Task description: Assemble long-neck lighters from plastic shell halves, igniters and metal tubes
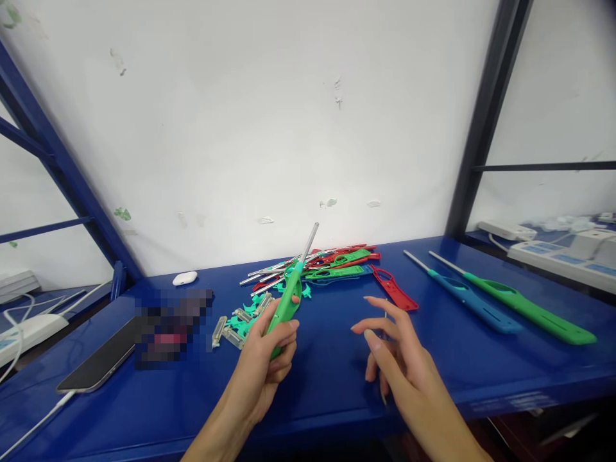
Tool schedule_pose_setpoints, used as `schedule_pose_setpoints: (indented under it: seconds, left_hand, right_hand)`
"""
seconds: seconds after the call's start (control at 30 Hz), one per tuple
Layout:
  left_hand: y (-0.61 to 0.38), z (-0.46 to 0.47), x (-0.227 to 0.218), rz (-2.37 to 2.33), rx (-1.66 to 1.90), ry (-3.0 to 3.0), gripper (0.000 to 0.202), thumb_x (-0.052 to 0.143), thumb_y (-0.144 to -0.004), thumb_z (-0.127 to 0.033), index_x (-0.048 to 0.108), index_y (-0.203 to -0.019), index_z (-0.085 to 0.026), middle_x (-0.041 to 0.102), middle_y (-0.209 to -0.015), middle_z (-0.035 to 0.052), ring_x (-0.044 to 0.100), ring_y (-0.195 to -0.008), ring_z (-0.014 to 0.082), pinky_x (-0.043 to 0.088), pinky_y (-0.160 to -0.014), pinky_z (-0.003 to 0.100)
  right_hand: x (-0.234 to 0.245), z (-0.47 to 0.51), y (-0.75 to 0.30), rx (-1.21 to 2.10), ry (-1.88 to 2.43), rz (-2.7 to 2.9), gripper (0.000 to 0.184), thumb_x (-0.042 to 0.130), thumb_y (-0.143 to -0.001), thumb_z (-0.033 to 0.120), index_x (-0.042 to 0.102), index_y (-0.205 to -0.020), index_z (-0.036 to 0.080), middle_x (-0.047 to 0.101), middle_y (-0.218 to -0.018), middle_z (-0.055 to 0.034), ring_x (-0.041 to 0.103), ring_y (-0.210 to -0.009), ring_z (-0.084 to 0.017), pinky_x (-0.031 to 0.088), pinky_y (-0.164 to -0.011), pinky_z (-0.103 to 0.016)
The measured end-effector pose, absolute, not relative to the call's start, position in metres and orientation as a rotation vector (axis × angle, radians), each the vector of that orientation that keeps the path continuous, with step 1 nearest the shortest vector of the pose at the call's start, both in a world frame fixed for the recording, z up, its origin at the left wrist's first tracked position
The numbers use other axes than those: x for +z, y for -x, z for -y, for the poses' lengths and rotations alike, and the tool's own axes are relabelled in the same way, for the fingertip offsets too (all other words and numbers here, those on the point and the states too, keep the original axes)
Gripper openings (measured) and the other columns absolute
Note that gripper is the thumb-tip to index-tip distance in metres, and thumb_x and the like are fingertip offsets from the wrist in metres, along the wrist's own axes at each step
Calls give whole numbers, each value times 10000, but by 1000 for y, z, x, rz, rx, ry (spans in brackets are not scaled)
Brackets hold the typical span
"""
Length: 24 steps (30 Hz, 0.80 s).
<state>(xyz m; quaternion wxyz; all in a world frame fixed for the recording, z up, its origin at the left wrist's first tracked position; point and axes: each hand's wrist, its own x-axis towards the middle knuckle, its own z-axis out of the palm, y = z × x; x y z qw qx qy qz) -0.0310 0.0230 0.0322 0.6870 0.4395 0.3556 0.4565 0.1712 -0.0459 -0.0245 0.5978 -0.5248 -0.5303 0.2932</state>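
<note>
My left hand [272, 359] is closed around the green handle of a long-necked lighter [289, 292], whose metal tube points up and away. My right hand [402, 353] hovers to the right, apart from that lighter. Its thumb, index and middle fingers are spread, while the lower fingers curl in. A thin rod [385, 314] shows above and below those curled fingers; its kind is unclear. Beyond my left hand lie clear fuel tanks [220, 331] and teal triggers [260, 301]. A pile of red and green handle shells [344, 260] with metal tubes lies behind.
A blue lighter [474, 301] and another green lighter [534, 308] lie at right on the blue table [332, 398]. A red shell [394, 289] lies nearer the middle. At left are a phone [103, 356] with a cable, a blurred-out item and a white earbud case [185, 278].
</note>
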Motion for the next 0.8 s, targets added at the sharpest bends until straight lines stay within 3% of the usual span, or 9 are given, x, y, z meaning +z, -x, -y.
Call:
schedule_pose_setpoints:
  seconds: [0.3,0.53,0.67,0.8]
  left_hand:
    - [27,-22,30,-835,989,-984,427,796,-743,-267,527,-1074,-247,351,-610,-134,111,-455,28,51,-397,172]
    - [27,-16,33,-846,946,-968,363,794,-724,-271,499,-934,-234,326,-620,-123,125,-459,25,49,-399,178]
    - [25,-13,36,-857,962,-974,413,786,-729,-288,533,-1054,-254,306,-617,-131,114,-462,33,29,-410,185]
    - [25,-13,38,-877,958,-1005,379,792,-724,-321,493,-941,-239,325,-631,-124,121,-469,29,28,-412,193]
  right_hand:
    - [-24,47,-172,659,1232,1250,454,514,-1052,578,447,-1464,399,673,-1197,-25,628,-591,-89,535,-474,-201]
    - [-22,47,-171,651,1252,1273,423,516,-1051,576,480,-1431,394,672,-1200,-17,630,-611,-88,513,-467,-193]
    - [-21,47,-172,644,1271,1282,414,497,-1053,586,497,-1414,385,674,-1221,-20,641,-637,-97,513,-480,-208]
    - [-20,47,-173,610,1346,1305,405,477,-1051,603,576,-1346,343,700,-999,-14,622,-604,-121,477,-478,-238]
